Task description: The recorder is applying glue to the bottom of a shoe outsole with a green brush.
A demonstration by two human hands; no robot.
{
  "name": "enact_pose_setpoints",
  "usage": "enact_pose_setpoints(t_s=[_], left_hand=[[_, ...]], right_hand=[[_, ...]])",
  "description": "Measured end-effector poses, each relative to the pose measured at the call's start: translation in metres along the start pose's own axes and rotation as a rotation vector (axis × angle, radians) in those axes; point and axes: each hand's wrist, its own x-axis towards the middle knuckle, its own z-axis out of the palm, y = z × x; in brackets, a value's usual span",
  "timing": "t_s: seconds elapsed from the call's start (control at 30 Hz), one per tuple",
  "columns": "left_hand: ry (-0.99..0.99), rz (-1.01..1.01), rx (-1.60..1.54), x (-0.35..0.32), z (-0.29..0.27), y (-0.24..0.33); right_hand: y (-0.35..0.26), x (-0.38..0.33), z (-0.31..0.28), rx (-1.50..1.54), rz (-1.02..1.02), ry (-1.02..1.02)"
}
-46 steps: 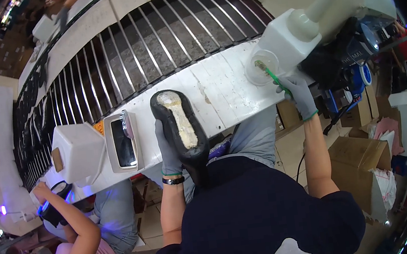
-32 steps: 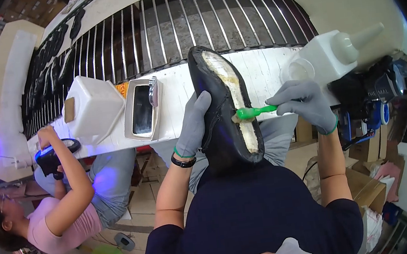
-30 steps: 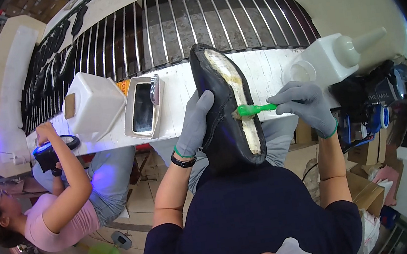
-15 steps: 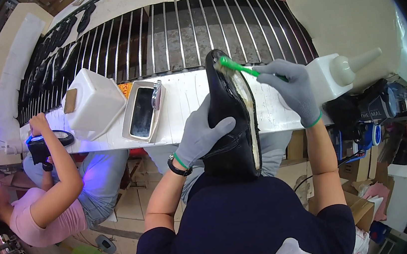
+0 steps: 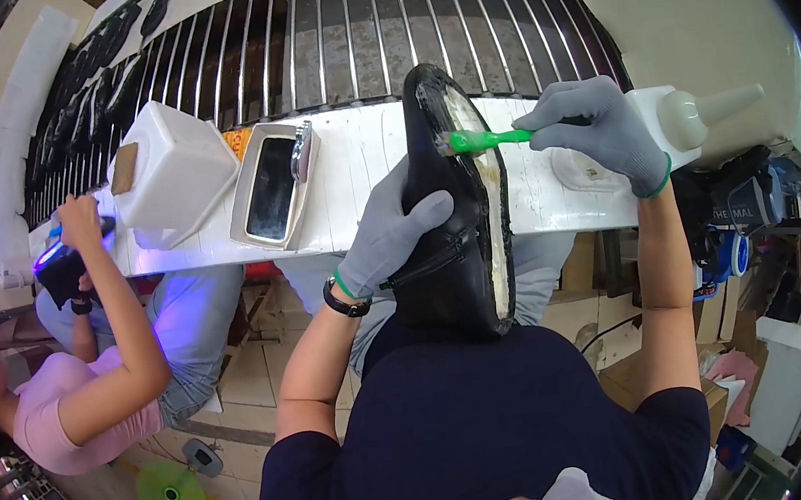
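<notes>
A black boot (image 5: 444,284), lying on its side with the toe pointing away, leans against my body and over the table edge. Its underside faces right, showing a pale strip inside a black rim. My left hand (image 5: 391,233), in a grey glove with a green cuff, grips the boot's upper around the middle, thumb on top. In my gloved right hand (image 5: 599,131) is a green-handled brush (image 5: 495,138), pinched by the handle. The bristles touch the boot's edge near the toe.
On the white table (image 5: 350,157) stand a white container (image 5: 176,167), an open tray (image 5: 237,204) holding a phone (image 5: 273,200), and a white bottle (image 5: 667,121) with a nozzle. Beyond is a metal roller conveyor (image 5: 347,39) with black shoe parts. A co-worker (image 5: 90,384) sits at left.
The brush has moved from the toe tip down along the boot's edge toward me and now points more level. My right hand has shifted right. The view has tilted slightly.
</notes>
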Motion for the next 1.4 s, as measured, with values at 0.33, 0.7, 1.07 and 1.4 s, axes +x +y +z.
enact_pose_setpoints(t_s=[0.33,0.7,1.07,1.4], left_hand=[[0.134,0.004,-0.049,0.002,-0.004,-0.011],[0.193,0.05,-0.11,0.014,-0.004,-0.011],[0.238,-0.099,-0.104,0.017,-0.012,-0.01],[-0.019,-0.519,-0.468,0.023,-0.005,-0.043]], right_hand=[[0.002,-0.027,0.011,-0.063,-0.111,-0.161],[0.002,-0.031,0.016,0.031,0.108,-0.001],[-0.004,-0.037,0.013,0.075,-0.12,-0.29],[-0.004,-0.009,0.009,0.088,-0.049,-0.536]])
